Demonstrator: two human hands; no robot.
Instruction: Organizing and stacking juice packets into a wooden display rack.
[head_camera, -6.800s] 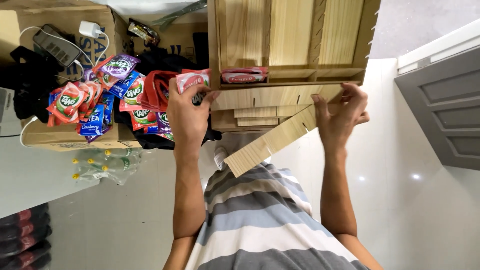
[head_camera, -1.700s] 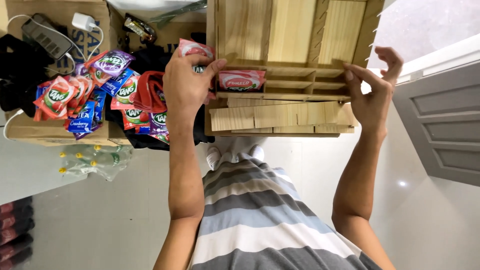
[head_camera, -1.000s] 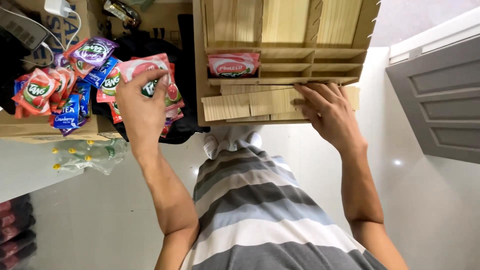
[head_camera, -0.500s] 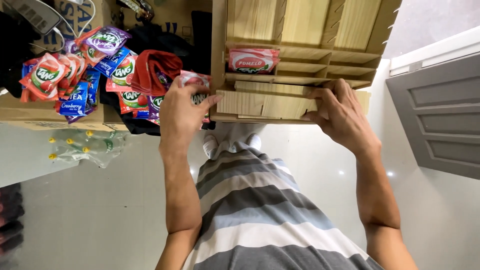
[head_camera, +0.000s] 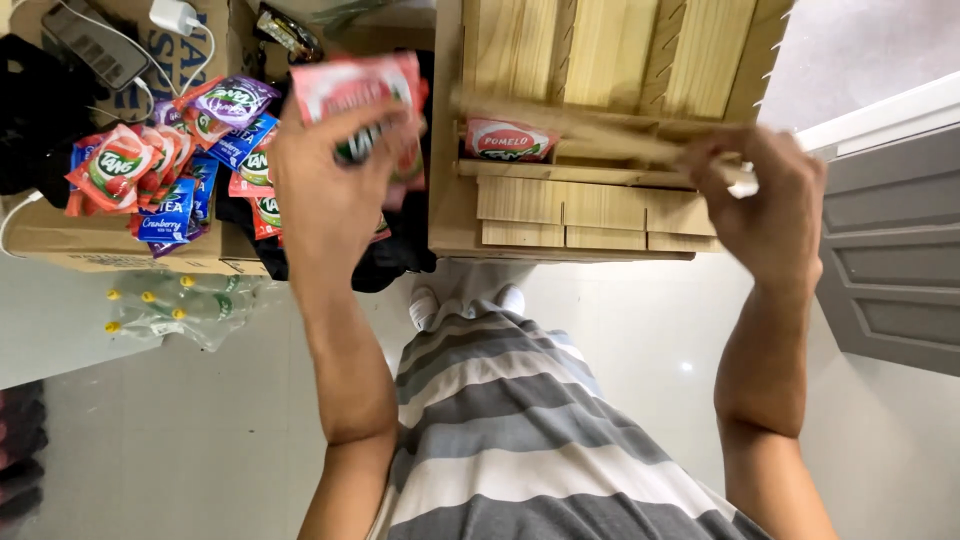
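A view from above, looking down past a grey-and-white striped shirt (head_camera: 500, 440) to a pale floor (head_camera: 640, 320). The left hand (head_camera: 335, 190) is raised and closed around a small stack of pink-red drink sachets (head_camera: 355, 90), blurred by motion, held just left of a wooden rack (head_camera: 600, 60). The right hand (head_camera: 765, 205) grips a loose wooden slat (head_camera: 590, 125) near its right end; the slat lies across the front of the rack, slightly tilted. Behind the slat, one pink sachet (head_camera: 510, 140) sits in the rack's left compartment. To the left, a cardboard box (head_camera: 90, 245) carries a heap of sachets (head_camera: 175, 165) – red, green, blue and purple – well apart from the rack. A white charger (head_camera: 172, 16) with its cable rests at the box's far edge. Below the box, plastic bottles (head_camera: 175, 310) lie on the floor – wrapped together
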